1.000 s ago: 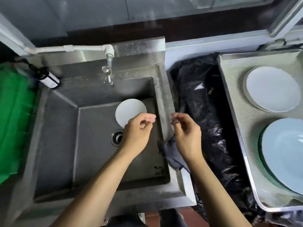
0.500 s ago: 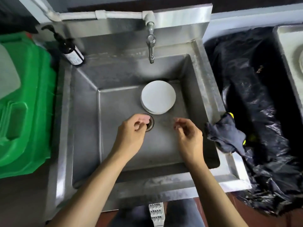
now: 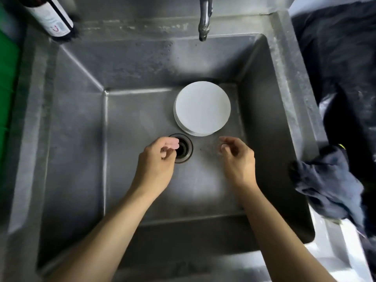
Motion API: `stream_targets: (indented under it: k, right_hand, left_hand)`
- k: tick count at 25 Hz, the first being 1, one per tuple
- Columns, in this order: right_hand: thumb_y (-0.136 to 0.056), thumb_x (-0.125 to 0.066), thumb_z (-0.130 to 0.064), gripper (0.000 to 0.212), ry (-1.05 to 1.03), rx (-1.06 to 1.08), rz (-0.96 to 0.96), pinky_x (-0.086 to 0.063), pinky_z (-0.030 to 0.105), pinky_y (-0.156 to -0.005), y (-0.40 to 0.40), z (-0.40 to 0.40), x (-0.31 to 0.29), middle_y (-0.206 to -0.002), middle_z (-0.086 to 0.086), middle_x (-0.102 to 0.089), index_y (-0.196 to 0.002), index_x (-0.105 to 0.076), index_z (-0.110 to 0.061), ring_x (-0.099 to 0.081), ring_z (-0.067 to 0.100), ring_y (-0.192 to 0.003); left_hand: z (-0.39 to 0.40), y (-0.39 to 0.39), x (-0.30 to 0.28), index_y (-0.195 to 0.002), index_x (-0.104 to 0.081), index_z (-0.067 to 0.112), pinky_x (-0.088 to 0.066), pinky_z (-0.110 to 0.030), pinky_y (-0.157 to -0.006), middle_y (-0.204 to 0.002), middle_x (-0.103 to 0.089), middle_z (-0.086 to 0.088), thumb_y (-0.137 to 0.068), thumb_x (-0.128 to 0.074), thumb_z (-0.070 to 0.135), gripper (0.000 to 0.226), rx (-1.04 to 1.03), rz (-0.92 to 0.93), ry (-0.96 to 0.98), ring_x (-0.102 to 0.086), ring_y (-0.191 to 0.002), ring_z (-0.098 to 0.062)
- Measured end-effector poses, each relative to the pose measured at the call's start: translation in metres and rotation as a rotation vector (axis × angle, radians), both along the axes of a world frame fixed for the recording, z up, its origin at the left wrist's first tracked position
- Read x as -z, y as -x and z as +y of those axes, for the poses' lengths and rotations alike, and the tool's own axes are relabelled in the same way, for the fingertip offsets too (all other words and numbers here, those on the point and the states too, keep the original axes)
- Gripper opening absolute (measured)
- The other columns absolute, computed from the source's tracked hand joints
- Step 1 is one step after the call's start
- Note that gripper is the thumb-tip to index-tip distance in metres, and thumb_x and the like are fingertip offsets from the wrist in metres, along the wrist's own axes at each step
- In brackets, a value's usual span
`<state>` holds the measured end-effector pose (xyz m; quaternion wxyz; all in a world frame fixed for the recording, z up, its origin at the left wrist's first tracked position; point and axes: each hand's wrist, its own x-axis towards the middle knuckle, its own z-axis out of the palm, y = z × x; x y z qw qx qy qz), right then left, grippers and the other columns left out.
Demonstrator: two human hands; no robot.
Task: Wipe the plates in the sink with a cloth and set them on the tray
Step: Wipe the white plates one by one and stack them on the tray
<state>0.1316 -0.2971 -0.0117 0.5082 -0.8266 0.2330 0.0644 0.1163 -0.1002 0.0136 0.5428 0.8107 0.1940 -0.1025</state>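
Observation:
A small stack of white plates (image 3: 202, 107) lies on the floor of the steel sink (image 3: 73, 123), toward its back right. My left hand (image 3: 157, 162) hovers over the drain (image 3: 183, 147), fingers loosely curled and holding nothing. My right hand (image 3: 238, 159) hangs just to the right of it, also loosely curled and empty. Both hands are a short way in front of the plates and touch nothing. The dark blue cloth (image 3: 325, 180) lies bunched on the sink's right rim, apart from my right hand. The tray is out of view.
The tap (image 3: 204, 19) points down over the sink's back wall. A dark bottle with a white label (image 3: 51, 16) stands at the back left corner. A green bin (image 3: 8, 82) borders the left side; black plastic sheeting (image 3: 341, 64) lies to the right.
The view has swung left and down toward the sink, so the tray with plates left the frame. Both hands moved from the sink's right rim, beside the cloth, to over the drain.

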Motion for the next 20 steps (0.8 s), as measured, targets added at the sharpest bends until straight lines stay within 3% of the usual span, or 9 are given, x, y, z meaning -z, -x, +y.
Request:
stream_targets:
  k: [2,4,6,8,11,14,17,18,20]
  right_hand:
    - [-0.1,-0.057,-0.017,0.024,0.009,0.012,0.033,-0.05,0.008,-0.067,-0.025,-0.004,0.023,-0.097,-0.01,-0.073,-0.117,-0.073,-0.022,-0.069,0.004,-0.089]
    - [-0.101,-0.057,-0.019,0.027,-0.007,0.057,0.055,-0.058,0.02,-0.081,-0.051,-0.007,0.048,-0.102,-0.006,-0.073,-0.124,-0.07,-0.022,-0.07,0.011,-0.095]
    - [-0.101,-0.058,-0.019,0.03,0.008,0.112,0.067,-0.058,0.035,-0.092,-0.075,-0.01,0.07,-0.104,-0.006,-0.071,-0.13,-0.067,-0.019,-0.07,0.015,-0.099]
    - [-0.101,-0.057,-0.016,0.025,0.027,0.154,0.077,-0.054,0.032,-0.087,-0.097,-0.013,0.086,-0.097,-0.006,-0.066,-0.124,-0.067,-0.012,-0.067,0.019,-0.101]
    - [-0.101,-0.057,-0.013,0.012,0.037,0.184,0.079,-0.046,0.021,-0.07,-0.117,-0.017,0.101,-0.089,0.007,-0.065,-0.106,-0.067,-0.008,-0.066,0.03,-0.095]
    - [-0.099,-0.065,-0.017,0.024,0.026,0.185,0.082,-0.047,0.023,-0.08,-0.125,-0.02,0.108,-0.088,-0.006,-0.061,-0.122,-0.066,-0.01,-0.062,0.017,-0.089]
    - [-0.095,-0.07,-0.012,0.03,0.003,0.197,0.09,-0.047,0.023,-0.082,-0.131,-0.024,0.114,-0.09,-0.01,-0.062,-0.125,-0.065,-0.011,-0.061,0.009,-0.089]
    - [-0.094,-0.07,-0.008,0.03,-0.002,0.199,0.093,-0.048,0.022,-0.082,-0.133,-0.024,0.115,-0.092,-0.008,-0.063,-0.123,-0.065,-0.011,-0.062,0.01,-0.09]
    - [-0.093,-0.069,-0.005,0.026,-0.025,0.191,0.087,-0.051,0.023,-0.083,-0.135,-0.026,0.117,-0.093,-0.007,-0.063,-0.118,-0.063,-0.013,-0.063,0.012,-0.092]
  left_hand:
    - [-0.002,-0.021,0.021,-0.106,-0.07,0.026,-0.056,-0.041,-0.095,-0.104,-0.073,0.012,-0.094,-0.05,0.004,0.032,-0.016,-0.002,-0.018,-0.068,-0.1,-0.013]
    - [-0.006,-0.042,0.041,-0.113,-0.068,0.027,-0.055,-0.035,-0.096,-0.109,-0.072,0.011,-0.095,-0.052,0.005,0.033,-0.029,0.009,-0.027,-0.067,-0.103,-0.014]
    - [-0.011,-0.063,0.055,-0.124,-0.064,0.025,-0.05,-0.02,-0.091,-0.121,-0.068,0.01,-0.096,-0.051,0.007,0.035,-0.029,0.04,-0.051,-0.065,-0.107,-0.011]
    - [-0.015,-0.086,0.068,-0.136,-0.057,0.022,-0.041,-0.015,-0.089,-0.132,-0.062,0.01,-0.098,-0.049,0.009,0.041,-0.027,0.081,-0.1,-0.06,-0.111,-0.008]
    - [-0.02,-0.111,0.086,-0.142,-0.052,0.022,-0.038,-0.021,-0.09,-0.122,-0.056,0.012,-0.099,-0.05,0.013,0.044,-0.012,0.147,-0.104,-0.056,-0.113,-0.01]
    - [-0.023,-0.126,0.103,-0.119,-0.065,0.022,-0.05,-0.03,-0.084,-0.109,-0.067,0.008,-0.093,-0.053,0.018,0.029,-0.02,0.176,-0.087,-0.065,-0.103,-0.019]
    - [-0.026,-0.132,0.111,-0.095,-0.065,0.011,-0.057,-0.05,-0.09,-0.093,-0.069,-0.005,-0.077,-0.05,0.025,0.028,-0.102,0.204,-0.04,-0.067,-0.087,-0.03]
    - [-0.027,-0.134,0.113,-0.091,-0.065,0.012,-0.057,-0.052,-0.093,-0.09,-0.067,-0.003,-0.078,-0.052,0.022,0.021,-0.164,0.22,0.03,-0.066,-0.085,-0.027]
    - [-0.031,-0.137,0.109,-0.107,-0.069,0.012,-0.057,-0.048,-0.095,-0.102,-0.067,0.001,-0.088,-0.057,0.011,0.022,-0.269,0.253,0.167,-0.066,-0.089,-0.018]
